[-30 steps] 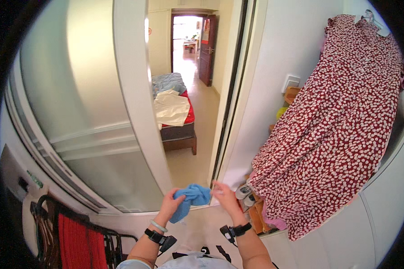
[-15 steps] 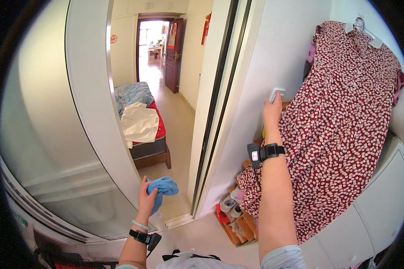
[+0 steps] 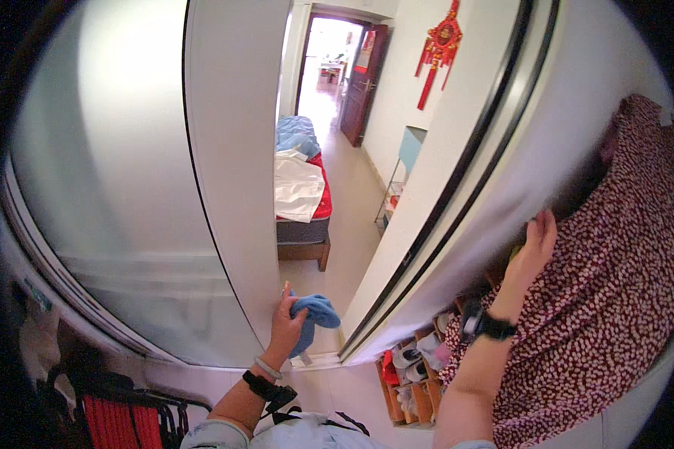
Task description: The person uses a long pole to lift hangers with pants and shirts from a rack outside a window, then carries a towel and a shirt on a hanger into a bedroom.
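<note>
My left hand (image 3: pixel 284 329) is closed on a crumpled blue cloth (image 3: pixel 318 310), which hangs down past the fingers in front of the doorway. It is close to the edge of the frosted sliding door (image 3: pixel 236 179). My right hand (image 3: pixel 539 241) is raised beside the white wall at the right, holding nothing, with loosely bent fingers apart. Just right of that hand hangs a dark red garment (image 3: pixel 614 292) with pale spots. The wall switch cannot be made out now.
A wooden shoe rack (image 3: pixel 419 389) with several shoes stands below my right arm. Through the doorway are a bed (image 3: pixel 303 230) with a white cloth on it, and a dark red door (image 3: pixel 363 86). A folded red and black chair (image 3: pixel 120 419) is at the lower left.
My right hand has come off the white wall switch and drawn back. The space around the hanging garment has darkened. My view has turned left; my left hand still grips the blue cloth.
</note>
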{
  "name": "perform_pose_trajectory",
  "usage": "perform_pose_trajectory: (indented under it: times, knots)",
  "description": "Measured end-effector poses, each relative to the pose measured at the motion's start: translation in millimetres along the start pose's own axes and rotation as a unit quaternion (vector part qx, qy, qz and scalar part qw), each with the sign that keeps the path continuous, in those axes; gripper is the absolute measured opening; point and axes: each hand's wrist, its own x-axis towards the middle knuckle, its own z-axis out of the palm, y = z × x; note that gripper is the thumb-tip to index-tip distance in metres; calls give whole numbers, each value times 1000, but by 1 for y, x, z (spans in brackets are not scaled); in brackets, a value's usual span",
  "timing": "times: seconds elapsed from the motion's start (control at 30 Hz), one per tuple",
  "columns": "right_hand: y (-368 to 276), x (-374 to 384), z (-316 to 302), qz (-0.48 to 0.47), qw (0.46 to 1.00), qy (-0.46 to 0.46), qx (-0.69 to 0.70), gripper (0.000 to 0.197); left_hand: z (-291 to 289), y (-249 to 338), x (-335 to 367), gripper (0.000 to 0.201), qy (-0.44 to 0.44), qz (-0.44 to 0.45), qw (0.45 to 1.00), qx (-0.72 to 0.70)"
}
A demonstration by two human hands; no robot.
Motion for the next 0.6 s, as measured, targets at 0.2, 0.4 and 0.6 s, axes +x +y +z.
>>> perform_pose_trajectory:
  times: [0.2, 0.4, 0.6]
  knots:
    - [28, -148, 21, 142, 981, -129, -26, 22, -6, -7, 0, 31, 22, 0, 1000, 7]
    - [105, -270, 24, 342, 904, -254, -49, 18, -38, -12, 0, 25, 40, -24, 999, 27]
    - [141, -327, 24, 398, 861, -306, -86, 17, -70, -13, -1, 21, 53, -51, 997, 29]
